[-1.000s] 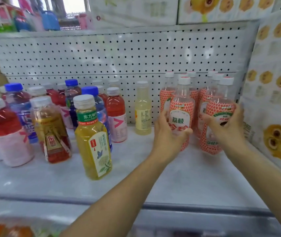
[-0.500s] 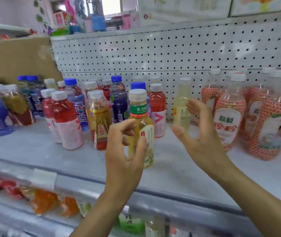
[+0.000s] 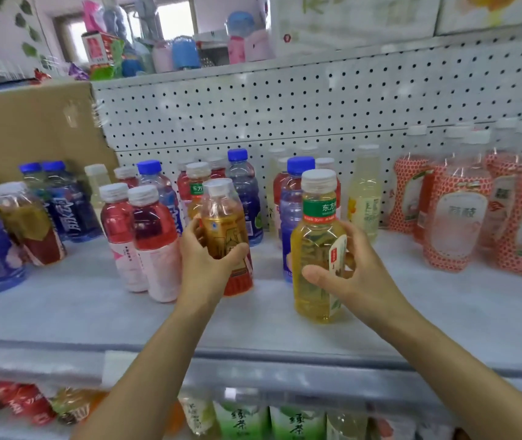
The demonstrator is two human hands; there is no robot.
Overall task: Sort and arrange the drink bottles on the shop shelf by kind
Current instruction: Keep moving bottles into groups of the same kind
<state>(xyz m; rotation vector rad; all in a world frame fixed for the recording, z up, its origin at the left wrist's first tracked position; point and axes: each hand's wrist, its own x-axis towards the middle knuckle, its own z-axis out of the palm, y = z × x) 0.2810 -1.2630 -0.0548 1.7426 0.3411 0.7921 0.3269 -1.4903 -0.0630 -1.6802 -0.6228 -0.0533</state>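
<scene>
My left hand (image 3: 205, 261) grips an amber tea bottle (image 3: 225, 230) with a red base and white cap, standing mid-shelf. My right hand (image 3: 353, 270) holds a yellow-green tea bottle (image 3: 315, 249) with a green neck label and white cap, at the shelf front. Behind them stand mixed bottles: two pink-red drinks (image 3: 150, 242), blue-capped bottles (image 3: 294, 214) and a pale yellow bottle (image 3: 364, 198). Several red-patterned lychee bottles (image 3: 456, 214) are grouped at the right.
The white shelf (image 3: 94, 312) has a pegboard back (image 3: 285, 115). More blue and amber bottles (image 3: 9, 227) stand at the left below a cardboard box (image 3: 31, 122). A lower shelf holds green tea cartons (image 3: 294, 422) and snack packs (image 3: 31, 404).
The view swung left from the lychee bottles. Both hands left them, moved to the mixed group and closed on the amber bottle and the yellow-green bottle.
</scene>
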